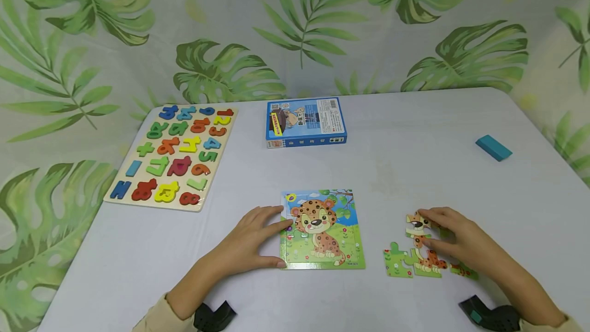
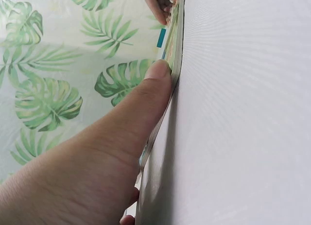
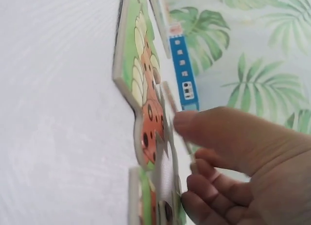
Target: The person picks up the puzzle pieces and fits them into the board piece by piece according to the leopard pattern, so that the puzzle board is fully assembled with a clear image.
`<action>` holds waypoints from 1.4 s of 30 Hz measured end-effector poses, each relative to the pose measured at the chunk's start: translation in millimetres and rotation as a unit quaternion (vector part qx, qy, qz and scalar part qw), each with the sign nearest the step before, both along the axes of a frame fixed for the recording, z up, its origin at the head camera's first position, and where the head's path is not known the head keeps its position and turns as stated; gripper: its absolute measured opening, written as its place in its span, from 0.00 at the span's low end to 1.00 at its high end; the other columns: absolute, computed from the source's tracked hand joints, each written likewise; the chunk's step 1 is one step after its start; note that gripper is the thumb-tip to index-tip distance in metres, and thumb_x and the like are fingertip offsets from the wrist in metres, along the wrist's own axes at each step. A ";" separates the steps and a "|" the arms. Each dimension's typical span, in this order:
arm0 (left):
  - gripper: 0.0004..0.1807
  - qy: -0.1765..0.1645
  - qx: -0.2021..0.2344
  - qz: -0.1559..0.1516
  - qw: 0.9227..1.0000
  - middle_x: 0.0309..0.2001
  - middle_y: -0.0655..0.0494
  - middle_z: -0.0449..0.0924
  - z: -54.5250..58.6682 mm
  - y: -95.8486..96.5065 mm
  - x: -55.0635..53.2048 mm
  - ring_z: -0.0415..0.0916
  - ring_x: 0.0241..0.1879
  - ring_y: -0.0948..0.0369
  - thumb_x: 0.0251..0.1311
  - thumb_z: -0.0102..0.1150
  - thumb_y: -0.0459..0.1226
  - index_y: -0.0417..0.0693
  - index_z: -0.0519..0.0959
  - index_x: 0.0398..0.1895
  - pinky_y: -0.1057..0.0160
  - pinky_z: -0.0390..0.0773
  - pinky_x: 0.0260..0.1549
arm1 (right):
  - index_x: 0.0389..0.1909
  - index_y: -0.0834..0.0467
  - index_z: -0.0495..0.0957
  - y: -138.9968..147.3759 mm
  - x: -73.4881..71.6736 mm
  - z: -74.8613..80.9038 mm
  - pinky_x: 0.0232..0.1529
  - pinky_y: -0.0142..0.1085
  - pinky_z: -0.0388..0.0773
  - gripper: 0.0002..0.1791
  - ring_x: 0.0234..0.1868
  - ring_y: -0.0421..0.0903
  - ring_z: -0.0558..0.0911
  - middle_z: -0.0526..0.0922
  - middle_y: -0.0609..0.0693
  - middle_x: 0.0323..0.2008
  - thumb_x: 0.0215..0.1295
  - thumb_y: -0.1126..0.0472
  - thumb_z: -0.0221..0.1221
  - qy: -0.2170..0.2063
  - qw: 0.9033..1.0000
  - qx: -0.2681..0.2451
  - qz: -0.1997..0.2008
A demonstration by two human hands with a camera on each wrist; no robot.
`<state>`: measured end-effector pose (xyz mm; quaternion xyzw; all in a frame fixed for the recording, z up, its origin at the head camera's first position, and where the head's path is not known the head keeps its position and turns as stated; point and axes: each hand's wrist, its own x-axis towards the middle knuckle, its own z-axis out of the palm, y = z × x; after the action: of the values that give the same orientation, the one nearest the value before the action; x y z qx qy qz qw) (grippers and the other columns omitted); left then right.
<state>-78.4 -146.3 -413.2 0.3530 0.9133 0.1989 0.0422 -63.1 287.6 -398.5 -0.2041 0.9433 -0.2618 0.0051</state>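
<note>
A square leopard puzzle board (image 1: pixel 325 234) lies flat in the middle of the table. My left hand (image 1: pixel 246 245) rests at its left edge, fingers spread, with the thumb on the lower left corner. The left wrist view shows that thumb (image 2: pixel 158 72) against the board's rim. Off to the right, my right hand (image 1: pixel 458 234) pinches a puzzle piece (image 1: pixel 417 226) with part of a leopard face, between thumb and fingers. Around and under it lie several loose pieces, among them a green one (image 1: pixel 397 263) and a spotted one (image 1: pixel 428 263).
A board of coloured numbers (image 1: pixel 175 160) lies at the left. At the back centre is a blue box (image 1: pixel 306 122). A teal block (image 1: pixel 494 147) sits at the far right. Leaf-patterned cloth (image 1: pixel 230 73) hangs behind the white table.
</note>
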 end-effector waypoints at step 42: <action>0.38 0.088 -0.081 -0.072 0.990 0.57 0.45 0.62 10.9 31.1 0.8 0.58 0.56 0.53 0.47 0.43 0.69 0.67 0.66 0.62 0.58 0.62 0.55 | 0.55 0.64 0.71 -161.3 -35.6 3.6 0.47 0.44 0.68 0.29 0.47 0.49 0.70 0.72 0.54 0.47 0.53 0.57 0.63 0.007 0.985 -0.007 0.173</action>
<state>-77.6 -115.2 -402.3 0.4292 0.8989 0.0886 0.0040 -98.7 126.3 -394.9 -0.3664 0.8918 -0.2620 0.0423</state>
